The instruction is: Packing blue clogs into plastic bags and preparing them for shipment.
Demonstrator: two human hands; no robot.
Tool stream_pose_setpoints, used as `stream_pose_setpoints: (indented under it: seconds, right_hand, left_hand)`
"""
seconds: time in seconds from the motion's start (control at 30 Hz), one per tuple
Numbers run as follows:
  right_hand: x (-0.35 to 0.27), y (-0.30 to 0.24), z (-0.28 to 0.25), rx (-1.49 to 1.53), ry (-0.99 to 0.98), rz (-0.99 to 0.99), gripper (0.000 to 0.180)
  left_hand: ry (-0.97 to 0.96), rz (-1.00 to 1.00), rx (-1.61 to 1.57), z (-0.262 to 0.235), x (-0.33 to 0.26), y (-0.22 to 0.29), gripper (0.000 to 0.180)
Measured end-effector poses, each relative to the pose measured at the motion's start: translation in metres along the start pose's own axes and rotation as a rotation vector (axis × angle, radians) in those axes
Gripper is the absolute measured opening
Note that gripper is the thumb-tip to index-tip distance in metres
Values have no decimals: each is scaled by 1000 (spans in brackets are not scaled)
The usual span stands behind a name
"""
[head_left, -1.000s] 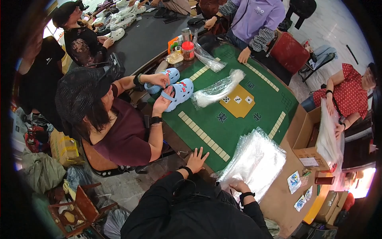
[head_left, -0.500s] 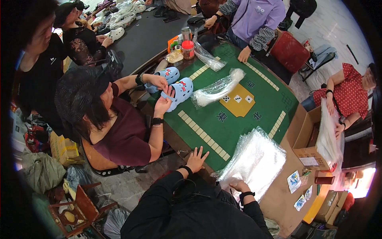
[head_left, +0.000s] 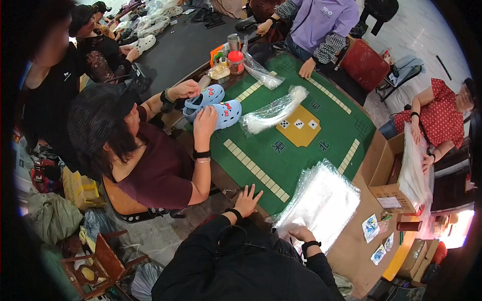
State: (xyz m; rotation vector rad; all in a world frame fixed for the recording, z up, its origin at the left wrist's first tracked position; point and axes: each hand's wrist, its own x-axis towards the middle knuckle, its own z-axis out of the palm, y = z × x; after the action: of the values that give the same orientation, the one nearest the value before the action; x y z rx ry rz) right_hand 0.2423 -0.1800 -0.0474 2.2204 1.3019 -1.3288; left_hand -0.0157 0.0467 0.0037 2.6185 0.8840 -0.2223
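Left hand (head_left: 247, 200) lies flat and empty, fingers spread, on the green counter (head_left: 301, 165) edge, right hand (head_left: 300, 233) pinches the near corner of the clear plastic bag stack (head_left: 321, 205) (likely light, limp, slippery, so peel from a corner).

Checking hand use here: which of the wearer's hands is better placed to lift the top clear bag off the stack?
Likely the right hand: it already rests on the near edge of the stack of clear plastic bags. The left hand lies spread, empty, on the green table mat, beside the stack.
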Motion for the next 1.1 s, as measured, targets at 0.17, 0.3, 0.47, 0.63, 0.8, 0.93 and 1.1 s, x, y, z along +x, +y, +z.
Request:
stream_pose_setpoints:
  seconds: [0.17, 0.3, 0.47, 0.63, 0.8, 0.93, 1.1]
  right_hand:
    - [7, 9, 6, 41, 13, -76, 58]
    - [-4, -2, -4, 68, 17, -112, 57]
    - [-21, -21, -23, -17, -31, -6, 57]
    - [-32, -34, -36, -35, -41, -2, 58]
    - [-35, -36, -39, -16, -58, -1, 59]
    - [-30, -30, -31, -8, -35, 5, 60]
    - [-16, -14, -13, 17, 8, -5, 62]
  left_hand:
    - [12, 11, -10, 1, 1, 1, 92]
    - [16, 7, 0, 2, 0, 0, 92]
    - [29, 9, 9, 3, -1, -1, 92]
    - [31, 10, 6, 5, -1, -4, 92]
    - [23, 4, 4, 2, -2, -3, 92]
    - [16, 4, 5, 3, -2, -3, 93]
    - [7, 0, 13, 3, -2, -3, 94]
